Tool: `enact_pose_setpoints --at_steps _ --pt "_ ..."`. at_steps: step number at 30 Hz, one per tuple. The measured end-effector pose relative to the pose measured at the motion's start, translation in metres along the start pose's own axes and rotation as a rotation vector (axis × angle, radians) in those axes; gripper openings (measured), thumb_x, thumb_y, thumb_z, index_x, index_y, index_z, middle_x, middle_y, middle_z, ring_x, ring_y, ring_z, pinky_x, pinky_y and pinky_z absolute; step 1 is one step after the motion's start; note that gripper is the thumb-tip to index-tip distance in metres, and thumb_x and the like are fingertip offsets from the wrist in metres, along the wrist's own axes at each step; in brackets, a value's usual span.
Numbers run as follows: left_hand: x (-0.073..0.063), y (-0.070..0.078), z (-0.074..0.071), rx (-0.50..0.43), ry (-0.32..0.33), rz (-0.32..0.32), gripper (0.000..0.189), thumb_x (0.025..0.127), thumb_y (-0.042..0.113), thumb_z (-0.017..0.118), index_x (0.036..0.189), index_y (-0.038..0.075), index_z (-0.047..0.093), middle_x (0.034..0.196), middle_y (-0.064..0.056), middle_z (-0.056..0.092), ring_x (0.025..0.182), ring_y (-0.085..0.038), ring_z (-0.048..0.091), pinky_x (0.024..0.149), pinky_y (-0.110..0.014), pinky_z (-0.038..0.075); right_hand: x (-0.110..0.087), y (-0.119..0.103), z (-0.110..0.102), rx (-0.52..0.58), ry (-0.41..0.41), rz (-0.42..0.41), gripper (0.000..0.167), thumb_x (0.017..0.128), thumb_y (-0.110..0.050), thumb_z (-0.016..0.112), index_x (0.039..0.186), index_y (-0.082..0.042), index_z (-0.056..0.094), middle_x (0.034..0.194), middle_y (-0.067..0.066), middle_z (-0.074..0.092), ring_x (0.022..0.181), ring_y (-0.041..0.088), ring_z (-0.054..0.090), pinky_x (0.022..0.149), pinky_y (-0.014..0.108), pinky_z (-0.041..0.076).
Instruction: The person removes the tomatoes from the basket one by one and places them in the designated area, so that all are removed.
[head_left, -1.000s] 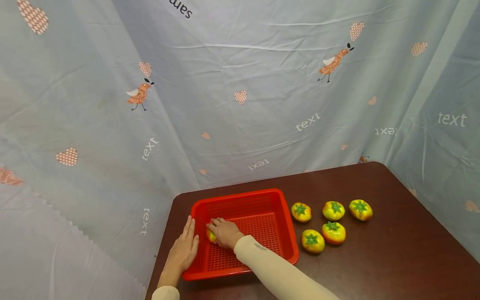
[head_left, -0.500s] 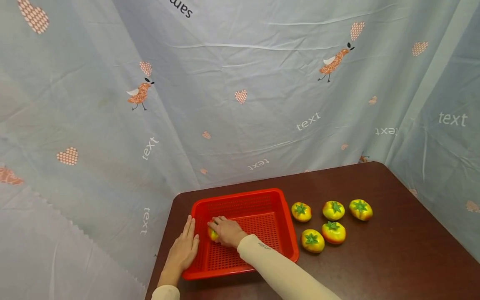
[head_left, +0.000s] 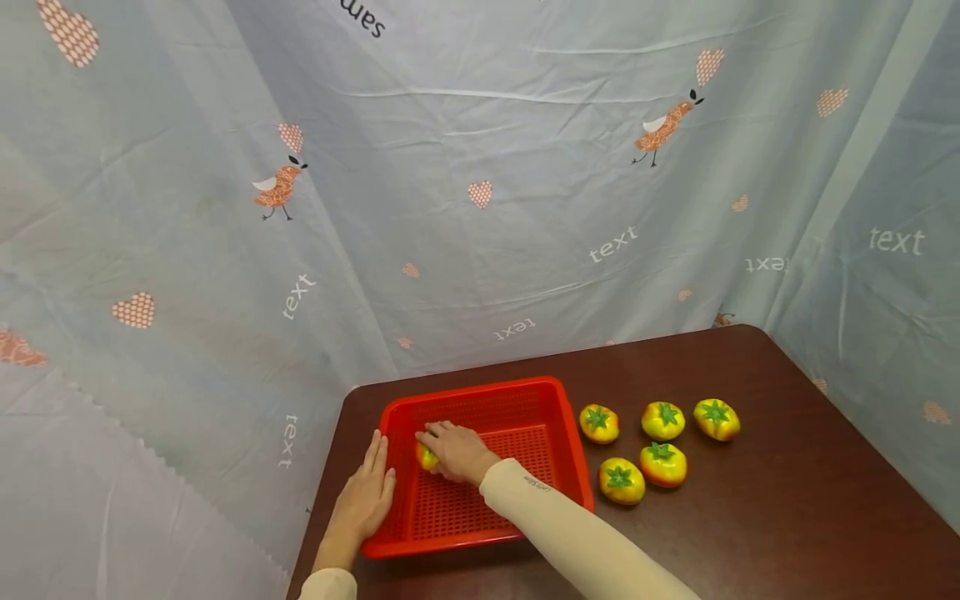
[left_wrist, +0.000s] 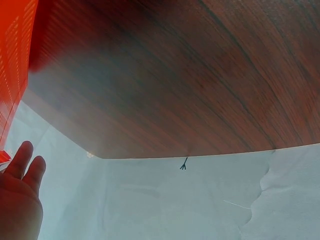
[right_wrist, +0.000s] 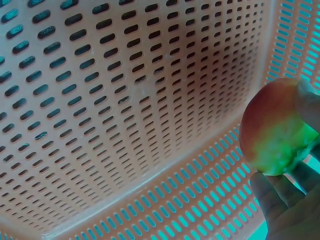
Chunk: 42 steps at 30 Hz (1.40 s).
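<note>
A red perforated plastic basket [head_left: 576, 454] sits on the table's left part. My left hand [head_left: 363, 496] rests along its left rim, fingers straight; in the left wrist view, fingers of this hand [left_wrist: 22, 192] show beside the basket wall [left_wrist: 15, 55]. Inside the basket, toward its left side, my right hand [head_left: 461, 452] holds a yellow-orange persimmon [head_left: 427, 457] with a green leafy top. From the right wrist view, thumb and fingers [right_wrist: 272, 200] grip the persimmon [right_wrist: 270, 125] from opposite sides, close to the basket's perforated wall. Whether it touches the basket floor I cannot tell.
Right of the basket, several more persimmons [head_left: 663, 464] lie on the dark brown table [head_left: 787, 500], green tops showing. A patterned grey-blue curtain [head_left: 480, 275] hangs behind and at both sides of the table.
My right hand has shifted slightly up and to the right in the head view, still holding the persimmon. The left hand stays on the basket's rim. The other persimmons have not moved.
</note>
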<state>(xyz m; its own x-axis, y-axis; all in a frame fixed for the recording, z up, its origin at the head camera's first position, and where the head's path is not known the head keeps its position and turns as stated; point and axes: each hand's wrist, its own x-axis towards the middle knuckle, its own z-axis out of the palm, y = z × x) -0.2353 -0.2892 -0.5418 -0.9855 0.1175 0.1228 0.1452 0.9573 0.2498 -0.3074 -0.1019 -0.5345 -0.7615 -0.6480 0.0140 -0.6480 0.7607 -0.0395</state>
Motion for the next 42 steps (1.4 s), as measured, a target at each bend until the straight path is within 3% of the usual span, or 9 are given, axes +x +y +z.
enact_pose_setpoints --at_steps 10,18,27,42 --pt "0.003 -0.001 0.002 -0.004 0.008 0.005 0.06 0.102 0.021 0.044 0.153 -0.002 0.024 0.162 -0.017 0.018 0.119 -0.048 0.055 0.1 -0.062 0.043 -0.005 0.01 -0.012 0.023 0.034 -0.018 0.07 0.091 -0.043 0.065 0.152 -0.026 0.036 0.156 -0.002 0.038 0.141 0.016 0.04 0.112 0.032 0.039" --pt "0.002 -0.004 0.004 -0.013 0.057 0.021 0.059 0.1 0.021 0.046 0.152 -0.002 0.029 0.161 -0.017 0.024 0.114 -0.047 0.058 0.095 -0.061 0.047 -0.009 0.02 -0.02 0.038 0.047 -0.019 0.071 0.091 -0.043 0.066 0.153 -0.025 0.035 0.158 -0.002 0.036 0.143 0.019 0.039 0.114 0.033 0.037" --pt "0.002 -0.002 0.002 -0.012 0.015 0.003 0.059 0.102 0.021 0.044 0.154 -0.001 0.024 0.163 -0.016 0.018 0.118 -0.048 0.055 0.098 -0.062 0.044 -0.016 0.027 -0.03 0.0 0.072 -0.039 0.071 0.091 -0.044 0.065 0.152 -0.024 0.035 0.155 0.0 0.04 0.14 0.018 0.041 0.112 0.032 0.04" --pt "0.002 -0.003 0.003 -0.019 0.028 0.022 0.058 0.102 0.02 0.043 0.153 -0.002 0.024 0.162 -0.018 0.018 0.122 -0.049 0.052 0.101 -0.063 0.041 -0.024 0.057 -0.04 -0.011 0.082 -0.032 0.072 0.092 -0.041 0.065 0.153 -0.023 0.033 0.156 0.0 0.037 0.142 0.02 0.038 0.113 0.033 0.039"
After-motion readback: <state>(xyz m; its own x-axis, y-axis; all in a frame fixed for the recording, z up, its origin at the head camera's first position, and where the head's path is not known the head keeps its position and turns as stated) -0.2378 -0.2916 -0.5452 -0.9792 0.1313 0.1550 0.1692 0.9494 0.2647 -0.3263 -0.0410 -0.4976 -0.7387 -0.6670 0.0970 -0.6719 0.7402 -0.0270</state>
